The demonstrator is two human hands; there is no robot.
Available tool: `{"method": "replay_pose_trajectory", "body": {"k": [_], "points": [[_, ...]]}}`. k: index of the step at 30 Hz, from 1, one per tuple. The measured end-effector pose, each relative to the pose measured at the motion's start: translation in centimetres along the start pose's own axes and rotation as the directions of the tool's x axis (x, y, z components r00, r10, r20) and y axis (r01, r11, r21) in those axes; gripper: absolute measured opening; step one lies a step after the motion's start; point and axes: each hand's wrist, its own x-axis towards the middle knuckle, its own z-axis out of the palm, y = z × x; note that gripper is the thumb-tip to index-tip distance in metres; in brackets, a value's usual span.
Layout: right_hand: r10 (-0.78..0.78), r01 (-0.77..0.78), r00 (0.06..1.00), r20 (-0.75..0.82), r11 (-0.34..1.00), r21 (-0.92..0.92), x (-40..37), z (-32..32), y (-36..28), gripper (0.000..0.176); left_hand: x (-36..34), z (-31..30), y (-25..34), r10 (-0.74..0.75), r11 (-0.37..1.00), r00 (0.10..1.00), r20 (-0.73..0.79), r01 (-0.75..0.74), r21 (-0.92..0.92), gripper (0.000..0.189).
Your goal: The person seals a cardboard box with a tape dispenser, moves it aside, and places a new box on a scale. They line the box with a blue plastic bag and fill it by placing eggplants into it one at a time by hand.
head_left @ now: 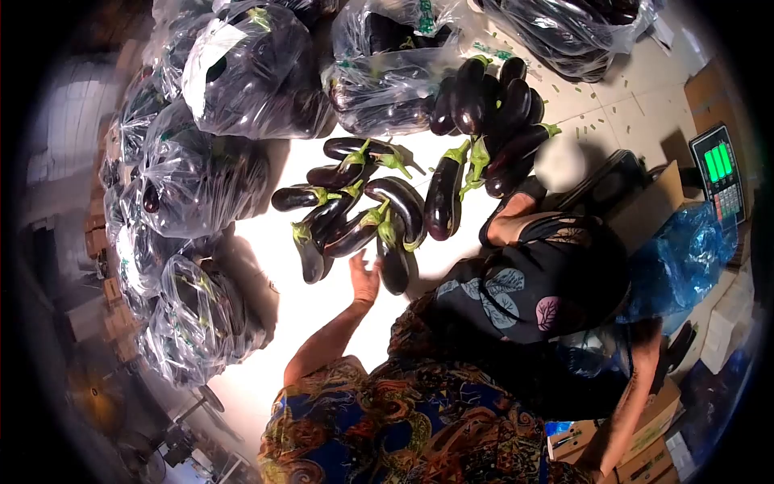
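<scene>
My left hand [365,280] reaches in at the lower edge of a loose cluster of eggplants, its fingers apart. Right beside its thumb lies an upright-pointing dark eggplant [393,270] with a green stem. Another eggplant [310,256] sits to the left of the fingers. Further up, several more lie with stems turned in various directions, and a single long eggplant [443,198] is to the right. My right forearm [633,395] extends up at the right to a crumpled blue plastic bag [681,250]; the hand itself is hidden there.
Clear bags of eggplants [250,73] line the left and back. An eggplant pile [476,101] stands at back centre. My bent leg in leaf-print black cloth [500,298] covers the middle right. A scale display [717,165], cardboard and a blurred white round thing [560,164] are at right.
</scene>
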Motion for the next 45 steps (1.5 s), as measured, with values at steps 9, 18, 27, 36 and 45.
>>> {"method": "replay_pose_trajectory", "body": {"k": [9,18,27,36,45], "points": [[0.156,-0.139,0.979,0.129,0.982,-0.13,-0.3,-0.3,-0.4,0.057,9.4,-11.9,1.0,-0.384,0.908,0.907,-0.171,0.404,0.105,0.075],[-0.282,0.246,0.959,0.021,0.869,0.43,-0.8,-2.9,-6.6,0.044,12.8,-16.6,6.5,-0.246,0.914,0.958,0.145,0.28,-0.295,0.043],[-0.077,0.004,0.994,0.083,0.759,0.651,-1.9,-1.4,-8.0,0.039,14.5,-11.0,18.5,-0.13,0.226,0.833,0.538,0.553,-0.802,0.055],[0.075,-0.008,0.992,-0.105,0.849,0.529,-3.3,-2.6,-7.3,0.026,13.8,-4.6,29.6,0.122,0.149,0.838,0.532,0.514,-0.845,0.061],[-0.206,0.483,0.864,-0.46,0.597,0.641,-2.8,-9.0,-18.0,0.068,2.4,1.8,59.4,0.685,0.324,0.361,0.633,0.627,-0.708,0.063]]}}
